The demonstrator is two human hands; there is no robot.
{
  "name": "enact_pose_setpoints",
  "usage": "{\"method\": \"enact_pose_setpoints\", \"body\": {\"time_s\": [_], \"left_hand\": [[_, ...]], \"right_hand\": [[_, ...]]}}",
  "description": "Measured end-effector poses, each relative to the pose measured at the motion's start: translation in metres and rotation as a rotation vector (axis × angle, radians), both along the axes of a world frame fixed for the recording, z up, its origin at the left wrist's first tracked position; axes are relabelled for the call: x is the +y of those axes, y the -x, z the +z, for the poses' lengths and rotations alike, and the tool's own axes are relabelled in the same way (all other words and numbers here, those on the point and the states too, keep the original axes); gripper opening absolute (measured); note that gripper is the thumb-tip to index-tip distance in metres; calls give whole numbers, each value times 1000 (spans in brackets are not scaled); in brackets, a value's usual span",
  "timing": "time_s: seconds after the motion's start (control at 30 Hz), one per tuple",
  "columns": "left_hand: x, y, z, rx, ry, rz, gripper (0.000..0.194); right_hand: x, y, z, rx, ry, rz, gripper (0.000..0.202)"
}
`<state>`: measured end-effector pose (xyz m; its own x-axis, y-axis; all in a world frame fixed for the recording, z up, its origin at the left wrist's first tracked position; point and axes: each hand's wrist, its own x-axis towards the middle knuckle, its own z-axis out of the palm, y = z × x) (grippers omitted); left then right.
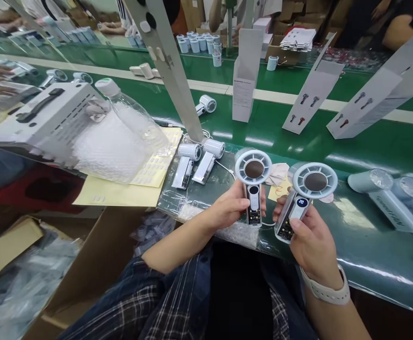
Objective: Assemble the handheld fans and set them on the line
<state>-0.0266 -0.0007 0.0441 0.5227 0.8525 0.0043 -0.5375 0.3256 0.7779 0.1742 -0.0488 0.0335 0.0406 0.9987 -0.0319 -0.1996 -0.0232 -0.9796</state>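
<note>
My left hand [232, 208] is wrapped round the handle of a light-blue handheld fan [253, 169], its thumb on the handle front. In my right hand [313, 238] is a second light-blue fan [314, 181], held upright and slightly tilted, the thumb on its lower front. A round display on this one reads 20; the left fan's display is dark. Both handles show bare circuit parts at the bottom. Two similar fans [189, 152] [213, 148] lie on the green mat to the left, a white cable beside them.
More light-blue fans [391, 200] lie at the right. White boxes [244, 82] stand on the green conveyor [273, 127]. At the left are yellow sheets [121, 192], bubble wrap [110, 146], a plastic bottle [135, 113] and a white machine [47, 115]. Other people's hands work beyond; cartons sit below.
</note>
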Motion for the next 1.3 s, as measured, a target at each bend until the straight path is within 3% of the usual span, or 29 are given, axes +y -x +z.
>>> {"method": "enact_pose_setpoints", "body": {"time_s": [0.2, 0.37, 0.47, 0.63, 0.8, 1.17, 1.3], "left_hand": [[1, -2, -8, 40, 13, 14, 57], [0, -1, -16, 82, -89, 14, 51], [2, 3, -14, 109, -184, -55, 49], [7, 8, -9, 227, -269, -15, 60], [7, 13, -8, 193, -288, -60, 49], [4, 12, -6, 296, -320, 61, 48], [2, 8, -7, 374, -177, 157, 60]], "right_hand": [[3, 4, -7, 107, 39, -23, 30], [1, 10, -5, 185, 89, -34, 29], [0, 11, -4, 162, 98, 2, 34], [6, 16, -4, 144, 110, -17, 34], [10, 17, -2, 191, 149, 3, 42], [6, 20, 0, 181, 144, -29, 33], [5, 18, -1, 252, 134, -20, 31]]}}
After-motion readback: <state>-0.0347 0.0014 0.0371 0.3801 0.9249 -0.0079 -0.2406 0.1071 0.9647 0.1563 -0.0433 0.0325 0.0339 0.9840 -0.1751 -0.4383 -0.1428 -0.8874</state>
